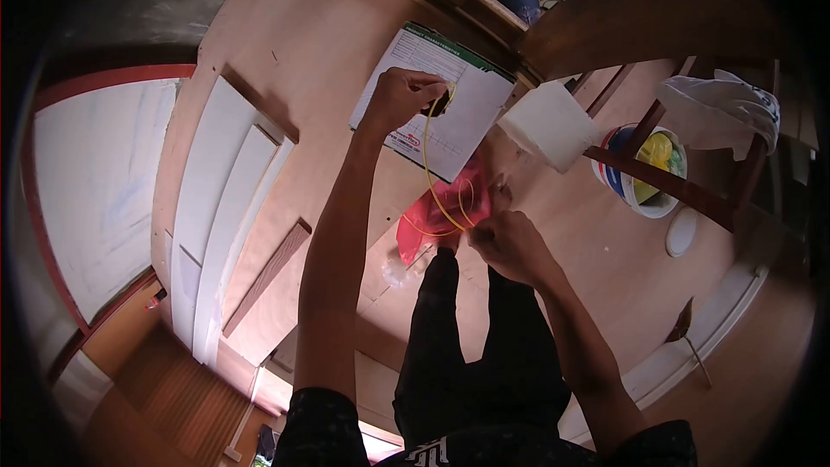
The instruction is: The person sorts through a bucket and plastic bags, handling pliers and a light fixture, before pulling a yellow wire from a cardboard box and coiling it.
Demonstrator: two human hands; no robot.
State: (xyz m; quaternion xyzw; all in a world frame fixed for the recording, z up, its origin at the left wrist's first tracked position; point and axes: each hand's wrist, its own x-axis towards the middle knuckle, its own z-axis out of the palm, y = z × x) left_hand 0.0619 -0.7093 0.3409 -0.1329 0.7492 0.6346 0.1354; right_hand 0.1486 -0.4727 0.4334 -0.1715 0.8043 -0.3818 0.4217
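A thin yellow wire (426,156) runs between my two hands, with loose loops hanging beside the right one. My left hand (405,102) is closed in a pinch on its upper end, over a dark spot on a white printed sheet or panel with a green edge (467,112). Lower down, my right hand (512,246) is closed around the wire near the loops. Below the loops lies a red plastic bag (419,229), close to my feet. Whether the wire enters the dark spot is hard to make out.
A white block-like object (549,125) is right of the sheet. Beyond it are a bucket (609,169) with a yellow bag inside, a wooden frame (674,183) and a white bag (722,108). Long white boards (229,216) and a wooden strip (266,278) lie left.
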